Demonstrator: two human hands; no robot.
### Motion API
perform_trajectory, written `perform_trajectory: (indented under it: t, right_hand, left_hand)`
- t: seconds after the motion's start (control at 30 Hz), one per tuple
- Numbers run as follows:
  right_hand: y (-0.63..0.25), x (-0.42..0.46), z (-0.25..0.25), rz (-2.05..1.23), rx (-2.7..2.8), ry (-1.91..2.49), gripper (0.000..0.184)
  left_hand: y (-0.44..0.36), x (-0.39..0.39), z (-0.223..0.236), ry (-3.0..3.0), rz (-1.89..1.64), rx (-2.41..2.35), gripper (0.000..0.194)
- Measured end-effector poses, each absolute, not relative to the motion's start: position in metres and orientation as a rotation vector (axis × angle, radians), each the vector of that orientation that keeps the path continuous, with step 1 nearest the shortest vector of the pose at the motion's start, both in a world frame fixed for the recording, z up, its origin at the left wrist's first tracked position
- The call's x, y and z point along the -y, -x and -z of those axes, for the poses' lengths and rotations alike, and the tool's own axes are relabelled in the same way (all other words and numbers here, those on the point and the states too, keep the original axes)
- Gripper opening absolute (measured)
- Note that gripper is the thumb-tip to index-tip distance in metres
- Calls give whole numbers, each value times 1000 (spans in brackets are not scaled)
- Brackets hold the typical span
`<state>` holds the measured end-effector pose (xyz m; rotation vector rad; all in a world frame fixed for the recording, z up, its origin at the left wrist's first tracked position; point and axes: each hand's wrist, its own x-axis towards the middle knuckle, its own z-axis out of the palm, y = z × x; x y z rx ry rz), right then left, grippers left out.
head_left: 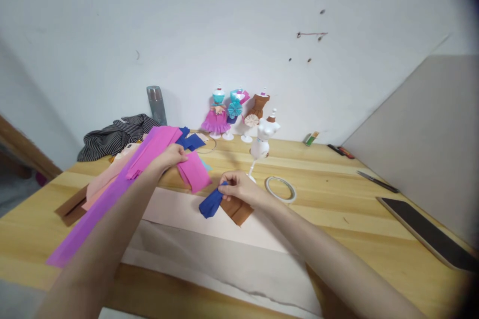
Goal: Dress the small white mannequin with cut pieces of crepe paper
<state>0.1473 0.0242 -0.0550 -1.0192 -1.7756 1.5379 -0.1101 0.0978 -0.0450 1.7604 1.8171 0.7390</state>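
My right hand [239, 187] pinches the gathered top of a small blue crepe paper piece [210, 204], which fans out below the fingers. Just behind it, partly under my hand, lies a brown pleated piece [237, 211] on a long pale paper strip [172, 209]. My left hand [174, 156] is closed at the corner of a pink crepe paper piece [195, 173], beside a pile of pink strips [160, 140]. A bare white mini mannequin [267, 129] with a brown neck band stands beyond my right hand.
Three dressed mini mannequins [216, 122] stand against the wall. A roll of tape [280, 190] lies right of my right hand. Farther right are a craft knife [377, 182] and a phone [426, 232]. A flask [156, 104] and striped cloth [112, 137] are at back left.
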Motion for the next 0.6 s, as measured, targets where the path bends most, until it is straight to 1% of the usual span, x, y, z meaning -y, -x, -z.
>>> perform_trajectory:
  t: [0.17, 0.27, 0.3, 0.33, 0.37, 0.5, 0.6]
  right_hand:
    - [-132, -38, 58, -1591, 1631, 984, 16]
    - [-119, -49, 60, -1618, 1472, 947, 39]
    - [-115, -53, 60, -1640, 1451, 953, 44]
    - [-111, -57, 60, -1664, 1453, 967, 44]
    - [-107, -61, 60, -1685, 1471, 985, 40]
    - [-99, -71, 61, -1676, 1535, 1039, 12]
    - [-98, -74, 64, -1620, 1551, 1089, 3]
  left_hand:
    - [111, -87, 33, -1730, -940, -1621, 13]
    - [98, -74, 33, -1755, -916, -1503, 13]
    - [94, -69, 33, -1766, -894, -1466, 13]
    - [89, -64, 34, -1780, -875, -1436, 13]
    - [86, -60, 35, -1793, -858, -1412, 14]
    - [84, -45, 32, -1827, -781, -1330, 16]
    - [95, -47, 27, -1944, -641, -1324, 26]
